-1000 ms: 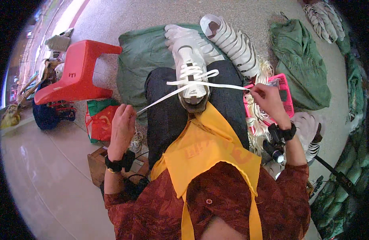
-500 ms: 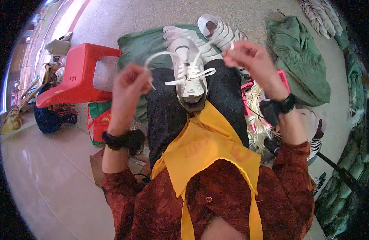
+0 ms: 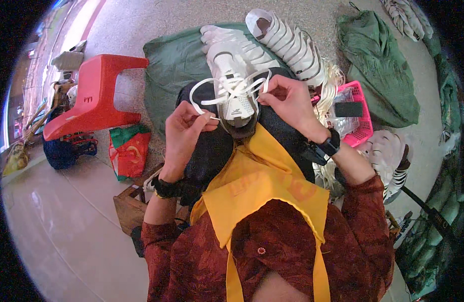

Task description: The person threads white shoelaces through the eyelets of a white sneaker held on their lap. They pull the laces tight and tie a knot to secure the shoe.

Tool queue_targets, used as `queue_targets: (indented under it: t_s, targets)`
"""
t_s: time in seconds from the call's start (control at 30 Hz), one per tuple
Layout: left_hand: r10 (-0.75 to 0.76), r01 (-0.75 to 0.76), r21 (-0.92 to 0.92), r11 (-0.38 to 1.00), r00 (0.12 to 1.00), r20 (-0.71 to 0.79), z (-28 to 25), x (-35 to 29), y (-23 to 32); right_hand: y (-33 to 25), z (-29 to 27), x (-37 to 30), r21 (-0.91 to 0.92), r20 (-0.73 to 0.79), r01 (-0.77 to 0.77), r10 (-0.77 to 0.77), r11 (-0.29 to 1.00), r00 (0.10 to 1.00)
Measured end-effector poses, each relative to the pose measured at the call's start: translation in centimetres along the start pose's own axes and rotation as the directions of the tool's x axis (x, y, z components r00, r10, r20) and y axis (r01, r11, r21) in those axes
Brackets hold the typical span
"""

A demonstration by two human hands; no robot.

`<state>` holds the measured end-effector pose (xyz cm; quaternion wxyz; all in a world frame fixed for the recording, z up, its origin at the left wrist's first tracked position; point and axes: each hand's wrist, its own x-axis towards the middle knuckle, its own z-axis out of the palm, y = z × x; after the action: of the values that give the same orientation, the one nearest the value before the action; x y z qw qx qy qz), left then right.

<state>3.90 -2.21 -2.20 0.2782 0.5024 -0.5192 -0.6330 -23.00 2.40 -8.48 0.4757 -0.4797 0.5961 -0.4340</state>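
A white shoe upper (image 3: 237, 103) rests between my thighs, its heel end toward me. White shoelace (image 3: 197, 94) runs through its eyelets, with loops and ends standing out on both sides. Left of the shoe, my left hand (image 3: 190, 124) pinches one lace end between thumb and fingers. On the other side my right hand (image 3: 290, 103) is closed on the opposite lace end, close to the shoe's edge. Part of the lacing crosses over the tongue. A yellow apron (image 3: 264, 176) lies over my lap just below the shoe.
Stacked white shoe uppers (image 3: 287, 48) lie ahead on a green cloth (image 3: 166, 65). A pink basket (image 3: 361, 126) and bundled laces (image 3: 332, 83) are at my right, near a green sack (image 3: 377, 70). At my left stand a red plastic chair (image 3: 98, 95) and a red-green bag (image 3: 131, 153).
Both hands have come down and inward, nearer the shoe, each still holding a lace end. The raised lace strands now curve lower and cross over the shoe.
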Motion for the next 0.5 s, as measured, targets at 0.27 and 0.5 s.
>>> queue_targets:
  t_s: [0.27,0.5]
  targets:
    - [0.007,-0.007,0.005,1.0,1.0,0.021,0.5,0.3,-0.5,-0.1,0.8,-0.2,-0.009,-0.053,0.06,-0.061,0.998,0.997]
    - [0.039,-0.038,0.117,0.992,0.999,-0.006,1.1,0.3,-0.8,-1.6,0.9,-0.3,-0.222,-0.043,0.201,-0.216,0.954,0.976]
